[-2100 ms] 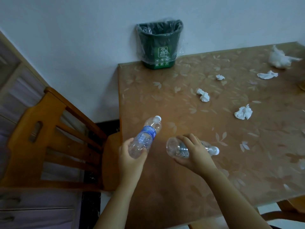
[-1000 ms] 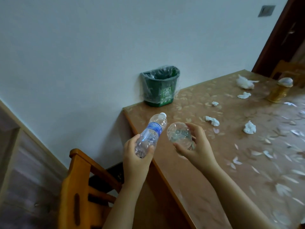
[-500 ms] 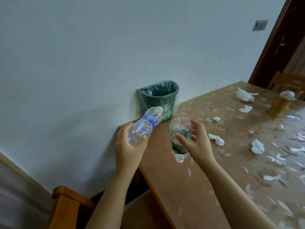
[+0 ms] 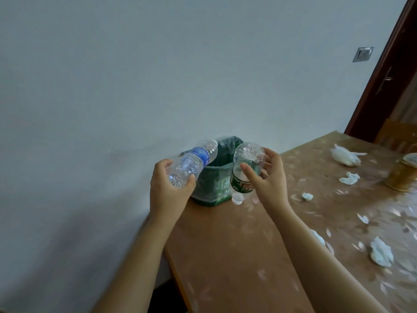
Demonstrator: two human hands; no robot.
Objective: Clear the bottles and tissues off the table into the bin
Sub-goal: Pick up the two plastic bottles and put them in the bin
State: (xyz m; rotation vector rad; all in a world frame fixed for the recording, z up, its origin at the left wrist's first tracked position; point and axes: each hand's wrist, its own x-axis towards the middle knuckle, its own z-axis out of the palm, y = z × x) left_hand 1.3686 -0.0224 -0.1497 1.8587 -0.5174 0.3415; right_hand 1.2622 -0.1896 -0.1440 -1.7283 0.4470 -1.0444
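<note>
Above the bin [image 4: 212,175], two bottles are gripped by closed left hand [image 4: 169,190] and right hand [image 4: 269,177], undropped; tissues [image 4: 381,255] remain on the table [image 4: 237,256].

- The bin [image 4: 208,181] stands on the bench [image 4: 237,256] at its far corner, against the wall [image 4: 112,86].
- Two bottles are held before it, one [image 4: 191,162] left, one [image 4: 244,170] right, the left one's neck seemingly over the bin's opening.
- Tissues [image 4: 381,255] lie scattered on the bench to the right.
</note>
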